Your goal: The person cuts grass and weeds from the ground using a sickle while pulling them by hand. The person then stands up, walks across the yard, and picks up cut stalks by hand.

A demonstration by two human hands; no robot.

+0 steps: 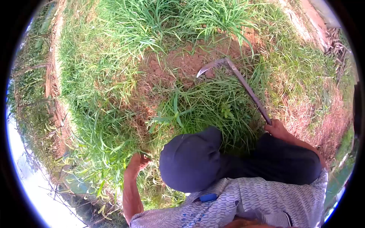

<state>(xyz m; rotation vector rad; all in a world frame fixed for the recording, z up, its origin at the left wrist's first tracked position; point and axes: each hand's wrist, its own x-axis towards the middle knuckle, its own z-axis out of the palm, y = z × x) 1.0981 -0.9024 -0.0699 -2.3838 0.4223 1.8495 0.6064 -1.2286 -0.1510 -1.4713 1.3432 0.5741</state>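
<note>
Gripping the sickle by its handle end probably gives the closed right hand reach beyond the knees, while what the half-curled left hand holds is unclear.

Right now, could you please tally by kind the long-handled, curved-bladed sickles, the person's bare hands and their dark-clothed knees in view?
Long-handled sickle with a curved metal blade: 1
Bare hands, left hand and right hand: 2
Dark-clothed knees, left knee and right knee: 2
Total: 5
</note>
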